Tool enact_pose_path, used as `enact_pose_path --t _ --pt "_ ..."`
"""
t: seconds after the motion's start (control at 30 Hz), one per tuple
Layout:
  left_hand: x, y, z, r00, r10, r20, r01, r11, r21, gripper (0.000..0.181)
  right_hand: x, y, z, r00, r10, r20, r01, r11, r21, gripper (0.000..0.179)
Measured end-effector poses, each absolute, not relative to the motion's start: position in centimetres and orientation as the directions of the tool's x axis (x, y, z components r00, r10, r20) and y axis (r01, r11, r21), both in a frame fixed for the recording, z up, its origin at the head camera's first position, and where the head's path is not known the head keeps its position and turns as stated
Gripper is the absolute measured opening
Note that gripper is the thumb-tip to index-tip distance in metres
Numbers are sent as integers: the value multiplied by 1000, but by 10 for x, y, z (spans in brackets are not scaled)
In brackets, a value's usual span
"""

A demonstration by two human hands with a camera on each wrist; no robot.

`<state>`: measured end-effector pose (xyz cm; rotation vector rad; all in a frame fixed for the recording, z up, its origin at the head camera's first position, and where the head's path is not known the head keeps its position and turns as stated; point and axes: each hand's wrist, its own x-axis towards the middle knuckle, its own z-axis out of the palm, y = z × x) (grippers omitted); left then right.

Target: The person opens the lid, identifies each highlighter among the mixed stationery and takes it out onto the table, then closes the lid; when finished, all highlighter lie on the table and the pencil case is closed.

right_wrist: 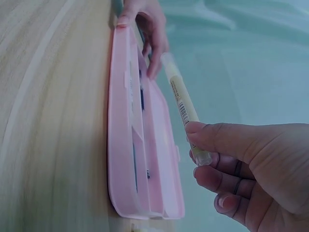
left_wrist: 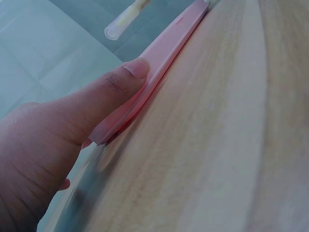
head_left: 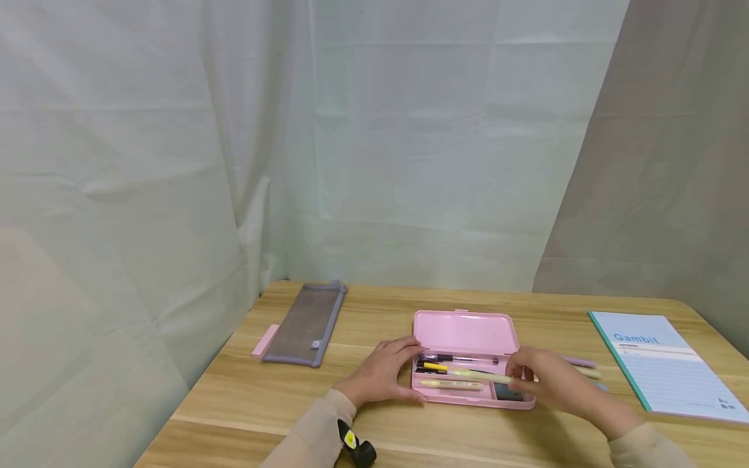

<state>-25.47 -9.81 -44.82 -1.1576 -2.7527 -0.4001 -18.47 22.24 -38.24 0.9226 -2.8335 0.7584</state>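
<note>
An open pink pencil case (head_left: 465,331) lies on the table with its lid tipped back. My left hand (head_left: 383,370) grips its left end, the thumb (left_wrist: 137,68) on the front wall and fingers at the back corner. Between thumb and fingers my right hand (head_left: 552,377) pinches a pale yellow highlighter (right_wrist: 183,104) by one end, holding it above the case. Inside the case are a black-capped pen (head_left: 439,357), another pale yellow highlighter (head_left: 450,385) in the front section, and a dark block (head_left: 508,392) in the right front compartment.
Several pastel pens, among them a purple one (head_left: 579,361), lie partly hidden behind my right hand. A notebook (head_left: 673,370) marked "Gambit" is at the far right. To the left lie a grey mesh pouch (head_left: 304,325) and a pink strip (head_left: 266,341). Curtains (head_left: 421,162) hang behind the table.
</note>
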Motion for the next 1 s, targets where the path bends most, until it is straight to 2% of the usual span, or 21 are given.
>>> enact_pose_path --t 0.27,0.43,1.0 --pt "-254 -98 -449 -696 685 214 718 668 197 89 -182 236 -387 -790 -515 331 -612 693 -381 16" --pt "-254 -98 -450 -697 685 211 717 668 199 89 -180 246 -390 -784 -496 372 -614 705 -354 12" --pt "-255 -98 -449 -701 682 210 713 674 190 91 -166 274 -398 -819 -397 414 -545 762 -349 20"
